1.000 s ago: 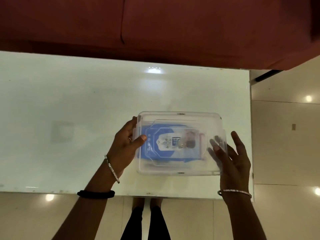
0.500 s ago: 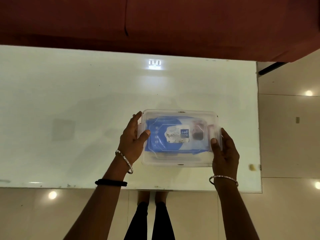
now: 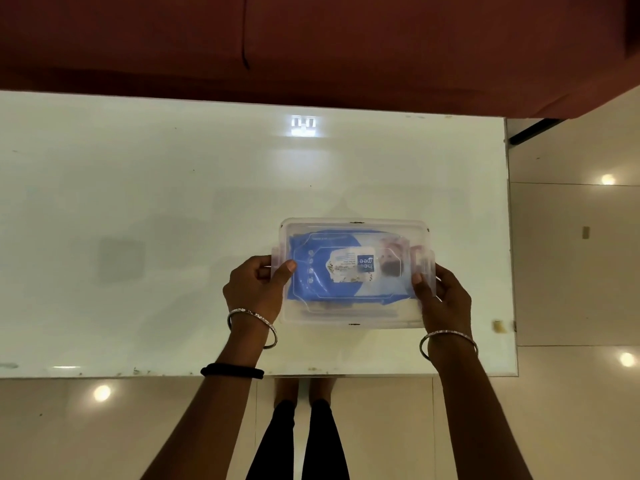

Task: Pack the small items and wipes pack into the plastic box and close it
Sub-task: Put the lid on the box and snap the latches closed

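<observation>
A clear plastic box (image 3: 353, 315) with its lid on rests on the white table (image 3: 138, 202). Through the lid I see a blue wipes pack (image 3: 322, 268) with a white label. Small items under it are too blurred to make out. My left hand (image 3: 254, 289) grips the box's left end, thumb on the lid, fingers curled around the side clip. My right hand (image 3: 443, 299) grips the right end the same way, thumb pressed on the lid's edge.
A dark red sofa (image 3: 346, 46) runs along the table's far side. The table's right edge (image 3: 510, 254) lies close to the box, with glossy floor tiles (image 3: 571, 271) beyond. A small yellowish bit (image 3: 498, 326) sits near the table's right front corner.
My right hand was spread beside the box; it has closed on the right end. My left hand's fingers have curled tighter around the left end.
</observation>
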A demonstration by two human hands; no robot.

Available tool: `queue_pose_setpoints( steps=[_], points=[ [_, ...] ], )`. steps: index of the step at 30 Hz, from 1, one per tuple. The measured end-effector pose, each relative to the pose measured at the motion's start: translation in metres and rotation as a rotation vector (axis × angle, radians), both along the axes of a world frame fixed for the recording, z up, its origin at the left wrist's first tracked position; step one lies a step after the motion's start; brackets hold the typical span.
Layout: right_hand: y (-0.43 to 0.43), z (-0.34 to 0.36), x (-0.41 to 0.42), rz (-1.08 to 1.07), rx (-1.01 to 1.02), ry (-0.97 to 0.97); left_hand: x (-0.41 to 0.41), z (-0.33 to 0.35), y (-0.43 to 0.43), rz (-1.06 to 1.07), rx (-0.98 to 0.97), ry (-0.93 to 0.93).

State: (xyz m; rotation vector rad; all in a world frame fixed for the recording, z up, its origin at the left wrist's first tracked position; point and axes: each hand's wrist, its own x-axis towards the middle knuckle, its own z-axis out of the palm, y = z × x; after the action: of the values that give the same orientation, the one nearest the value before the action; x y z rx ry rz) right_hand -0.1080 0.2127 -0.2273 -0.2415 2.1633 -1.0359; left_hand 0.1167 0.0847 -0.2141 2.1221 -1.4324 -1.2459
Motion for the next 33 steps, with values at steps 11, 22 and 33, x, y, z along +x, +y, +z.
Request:
queue_pose_setpoints(
  steps=[11,22,33],
  points=[
    [-0.018,0.023,-0.026,-0.015,0.185,-0.516,0.008,0.001,-0.010,0.098,0.471,0.231],
    [-0.019,0.021,-0.026,-0.057,0.121,-0.540,0.002,0.002,-0.004,0.054,0.201,0.109],
    [-0.018,0.018,-0.025,-0.071,0.104,-0.529,-0.023,0.010,0.026,-0.160,-0.159,-0.441]
  ],
)
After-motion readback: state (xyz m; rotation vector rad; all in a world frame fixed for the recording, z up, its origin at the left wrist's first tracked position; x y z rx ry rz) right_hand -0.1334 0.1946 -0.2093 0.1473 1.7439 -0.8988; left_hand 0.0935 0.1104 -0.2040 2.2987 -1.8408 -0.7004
